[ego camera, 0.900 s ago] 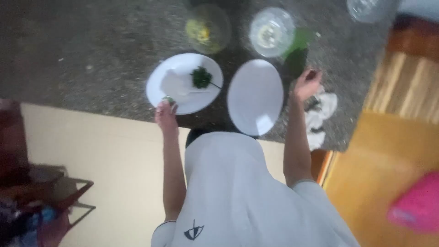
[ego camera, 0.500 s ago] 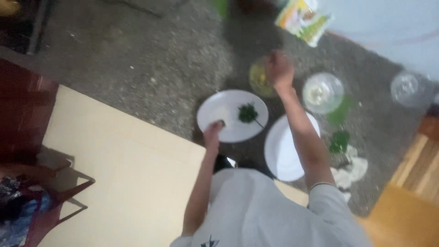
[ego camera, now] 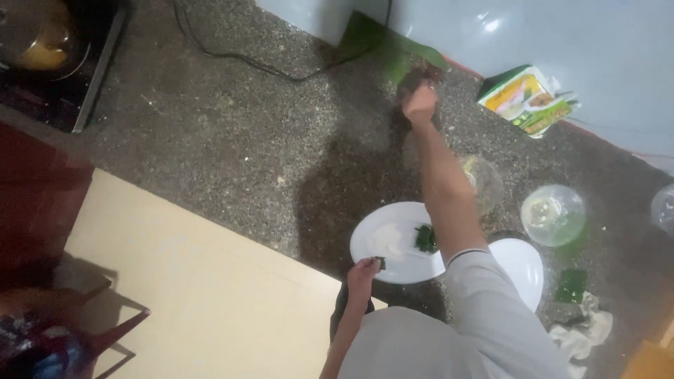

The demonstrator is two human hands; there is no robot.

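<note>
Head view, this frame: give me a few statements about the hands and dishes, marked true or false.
1. The right hand reaches to the large green leaf at the wall. True.
2. The left hand rests on the glass bowl. False: it is at the near rim of the white plate.
3. The white plate holds some chopped greens. True.
4. The counter is polished wood. False: it is speckled dark stone.
</note>
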